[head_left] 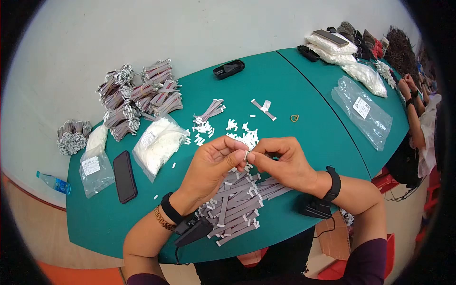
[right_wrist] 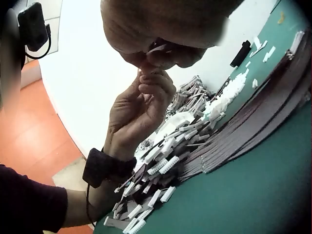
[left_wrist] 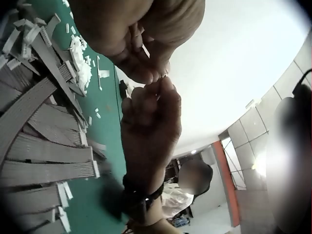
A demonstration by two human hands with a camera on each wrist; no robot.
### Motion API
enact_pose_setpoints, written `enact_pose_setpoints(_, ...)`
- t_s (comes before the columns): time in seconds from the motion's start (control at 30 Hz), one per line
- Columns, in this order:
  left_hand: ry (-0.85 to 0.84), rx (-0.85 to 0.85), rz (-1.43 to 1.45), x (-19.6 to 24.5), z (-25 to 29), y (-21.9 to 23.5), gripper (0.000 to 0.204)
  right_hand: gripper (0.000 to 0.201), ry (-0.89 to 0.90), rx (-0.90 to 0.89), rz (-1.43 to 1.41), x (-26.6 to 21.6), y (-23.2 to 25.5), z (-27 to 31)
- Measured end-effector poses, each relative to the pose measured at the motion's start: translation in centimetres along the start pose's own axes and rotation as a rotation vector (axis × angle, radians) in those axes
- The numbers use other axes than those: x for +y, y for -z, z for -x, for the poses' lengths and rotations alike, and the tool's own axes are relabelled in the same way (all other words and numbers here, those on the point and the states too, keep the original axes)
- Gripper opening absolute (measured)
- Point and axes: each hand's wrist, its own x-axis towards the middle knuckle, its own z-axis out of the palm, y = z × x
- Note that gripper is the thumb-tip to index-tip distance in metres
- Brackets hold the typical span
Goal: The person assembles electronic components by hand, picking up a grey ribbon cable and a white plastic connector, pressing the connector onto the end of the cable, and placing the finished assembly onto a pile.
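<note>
Above the middle of the green table, my left hand [head_left: 213, 164] and right hand [head_left: 285, 159] meet fingertip to fingertip. Between them they pinch a small white connector [head_left: 246, 154], mostly hidden by the fingers; I cannot tell whether a cable is attached to it. In the left wrist view the right hand [left_wrist: 152, 117] reaches up to the left fingertips. Below the hands lies a heap of grey ribbon cables [head_left: 237, 204] with white end connectors. Just beyond the fingers is a loose pile of small white connector parts [head_left: 248, 137].
Bundled ribbon cables [head_left: 142, 92] are stacked at the back left. A bag of white parts [head_left: 159, 145], a black phone [head_left: 125, 176] and a plastic bottle [head_left: 54, 183] are on the left. At the right lies a clear bag [head_left: 363, 111]; a black case [head_left: 229, 69] sits at the back.
</note>
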Motion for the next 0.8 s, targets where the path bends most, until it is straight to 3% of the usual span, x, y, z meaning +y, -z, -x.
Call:
enact_pose_setpoints(0.27,0.103,-0.017,0.149,0.31,0.12,0.07,0.015,0.02,-0.12,-0.055,-0.115,-0.31,0.17,-0.15)
enact_pose_setpoints(0.8,-0.044,0.047,-0.08,0.06,0.17,-0.55,0.012,0.018,0.013,0.009,0.005,0.22,-0.09,0.09)
